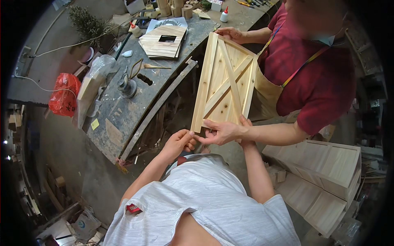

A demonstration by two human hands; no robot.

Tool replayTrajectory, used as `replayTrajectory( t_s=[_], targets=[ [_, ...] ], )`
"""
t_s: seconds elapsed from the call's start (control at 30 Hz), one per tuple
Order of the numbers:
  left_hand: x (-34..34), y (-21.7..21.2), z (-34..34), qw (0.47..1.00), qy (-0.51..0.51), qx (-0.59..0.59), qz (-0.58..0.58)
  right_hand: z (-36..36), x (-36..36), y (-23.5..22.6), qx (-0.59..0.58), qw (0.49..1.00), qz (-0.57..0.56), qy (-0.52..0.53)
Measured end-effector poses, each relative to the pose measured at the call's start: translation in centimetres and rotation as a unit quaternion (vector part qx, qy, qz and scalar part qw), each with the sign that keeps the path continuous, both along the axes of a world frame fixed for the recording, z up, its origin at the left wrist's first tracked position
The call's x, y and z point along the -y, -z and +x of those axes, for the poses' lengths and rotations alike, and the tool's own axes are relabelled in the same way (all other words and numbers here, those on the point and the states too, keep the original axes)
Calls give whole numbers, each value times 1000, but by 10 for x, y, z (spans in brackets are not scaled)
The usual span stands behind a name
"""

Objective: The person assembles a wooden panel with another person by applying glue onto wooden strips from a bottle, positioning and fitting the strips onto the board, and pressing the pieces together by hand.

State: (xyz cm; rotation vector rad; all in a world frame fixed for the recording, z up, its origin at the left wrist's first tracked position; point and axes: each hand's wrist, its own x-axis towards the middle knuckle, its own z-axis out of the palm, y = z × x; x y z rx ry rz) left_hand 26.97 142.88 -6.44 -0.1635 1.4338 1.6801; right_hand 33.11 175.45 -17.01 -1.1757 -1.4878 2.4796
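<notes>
A pale wooden panel [223, 96], framed and braced with crossed slats, is held up tilted between me and a co-worker. At its lower left corner my left hand [179, 142] is closed, thumb and fingers pinching the frame's end. My right hand [245, 124] grips the lower right corner; the co-worker's forearm crosses in front and hides much of it. One co-worker hand [231, 34] holds the panel's top edge. The other co-worker hand [221, 132] is at the bottom edge, between my hands, with a finger reaching toward my left hand.
A worn workbench [111, 108] on the left carries stacked wooden pieces [160, 47], a power tool [127, 86] and glue bottles [224, 15]. A red plastic bag [65, 94] hangs beyond its left end. Wooden boxes [316, 176] stand on the right, below the co-worker [312, 78].
</notes>
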Motion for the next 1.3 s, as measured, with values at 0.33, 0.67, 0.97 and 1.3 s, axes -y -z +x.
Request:
replayTrajectory(
  t_s=[0.33,0.67,0.97,1.3],
  targets=[
    [21,28,35,999,-48,-4,-21,-6,15,-14,-80,985,-150,4],
    [53,46,79,992,-94,1,-78,33,12,-9,-111,973,-201,32],
    [100,55,131,974,-195,10,-111,92,32,77,37,976,-197,-90],
    [160,83,117,964,-216,-16,-154,130,91,74,91,980,-87,-152]
  ],
)
